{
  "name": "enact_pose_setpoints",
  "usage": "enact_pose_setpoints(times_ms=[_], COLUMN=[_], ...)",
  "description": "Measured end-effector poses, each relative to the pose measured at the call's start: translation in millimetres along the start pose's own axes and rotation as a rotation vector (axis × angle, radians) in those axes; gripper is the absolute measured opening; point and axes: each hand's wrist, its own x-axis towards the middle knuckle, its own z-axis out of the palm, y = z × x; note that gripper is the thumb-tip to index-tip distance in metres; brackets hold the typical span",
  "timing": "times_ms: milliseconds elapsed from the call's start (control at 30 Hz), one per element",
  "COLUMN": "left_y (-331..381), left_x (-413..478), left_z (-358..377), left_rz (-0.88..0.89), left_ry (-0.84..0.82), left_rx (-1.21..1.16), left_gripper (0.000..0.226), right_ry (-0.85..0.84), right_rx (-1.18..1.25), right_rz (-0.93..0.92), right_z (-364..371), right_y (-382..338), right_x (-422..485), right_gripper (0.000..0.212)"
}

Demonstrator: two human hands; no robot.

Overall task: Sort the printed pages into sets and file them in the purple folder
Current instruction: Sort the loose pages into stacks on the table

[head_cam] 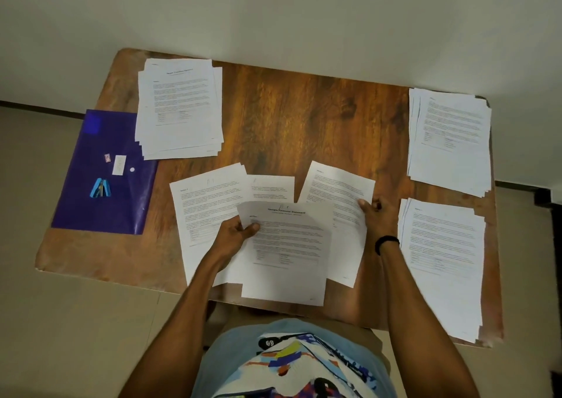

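Presently I log the collating step as under way. The left hand (235,235) grips the title page (286,251), headed "Sample Financial Statement", with the thumb on top and the fingers curled beneath its edge. The right hand (375,215) pinches the edge of a tilted text page (337,191) on the side of the title page away from the purple folder (100,212). Both forearms reach in low.

The folder lies flat with a blue stapler (101,188) resting on it. One stack of pages (179,108) overlaps the folder's far corner. Two more stacks (450,142) (441,267) lie well apart from the folder, at the opposite end of the table. Loose sheets (206,209) lie between the folder and the title page.

My judgement is that the loose sheets should go beneath the title page in section order. Each heading should be checked first and the edges squared before the set goes down. The grip should stay light so that nothing creases.
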Motion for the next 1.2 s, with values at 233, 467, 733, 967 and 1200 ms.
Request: enact_pose_setpoints(times_ms=[233,467,733,967,1200], left_y=[12.1,26.8,22.2,6.8,-31.9], left_x=[21.5,48.5,56.2,55.5,50.9], left_z=[41.7,103.6,131.9,135.6,95.9], left_rz=[0.034,0.043,-0.032,0.044,0.132], left_ry=[-0.056,-0.089,0.161,0.104,0.158], left_rx=[-0.042,0.015,-0.001,0.239,1.133], left_gripper=[0.028,0.028,0.043,0.019,0.083], right_ry=[-0.412,-0.365,-0.362,-0.067,0.115], right_rx=[0.191,0.263,0.387,-0.117,-0.264], right_rz=[-0.07,0.062,0.189,0.132,0.107], right_z=[-22.7,-28.2,-40.3,-33.0,-35.1], right_y=[6.7,4.0,7.7,33.6,45.4], right_x=[-4.2,-8.0,-14.4,-7.3,20.7], right_gripper=[0.035,0.038,0.054,0.015,0.013])
